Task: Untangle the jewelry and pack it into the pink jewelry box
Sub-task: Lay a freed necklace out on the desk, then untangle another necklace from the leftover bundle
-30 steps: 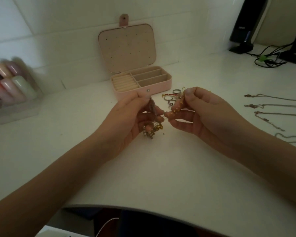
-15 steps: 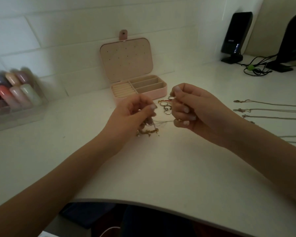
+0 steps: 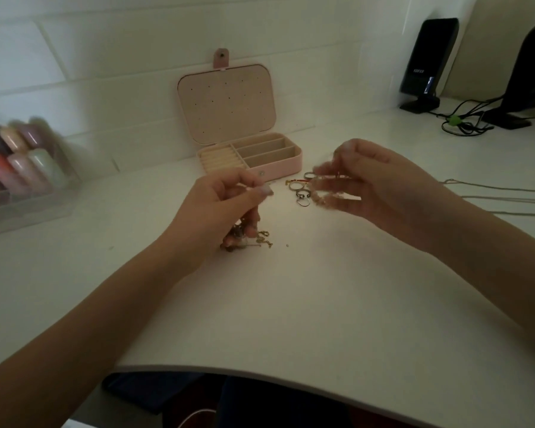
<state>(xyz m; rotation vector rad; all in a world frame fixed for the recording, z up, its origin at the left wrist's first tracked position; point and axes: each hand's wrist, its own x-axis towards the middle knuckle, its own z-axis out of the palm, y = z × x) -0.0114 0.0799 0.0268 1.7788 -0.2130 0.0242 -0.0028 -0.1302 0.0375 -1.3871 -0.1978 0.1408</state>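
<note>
The pink jewelry box [image 3: 286, 167] stands open at the back of the white table, its lid [image 3: 226, 102] leaning on the wall and its compartments showing nothing inside. My left hand [image 3: 220, 208] is curled round a tangled clump of gold and beaded jewelry [image 3: 250, 237] that touches the table. My right hand [image 3: 374, 183] is blurred by motion, just right of several loose rings [image 3: 301, 191]; its fingers are curled and seem to pinch a thin piece. Whether a strand still joins both hands cannot be told.
Several straightened chains [image 3: 491, 196] lie at the right edge. A clear case of coloured bottles [image 3: 22, 168] sits at the left. A black speaker [image 3: 426, 63], cables [image 3: 464, 122] and a monitor foot stand at the back right. The table's curved front edge [image 3: 260, 373] is near me.
My hands have pulled apart: the right one moved right and up from the clump, the left one lowered the clump toward the table. The view shifted slightly.
</note>
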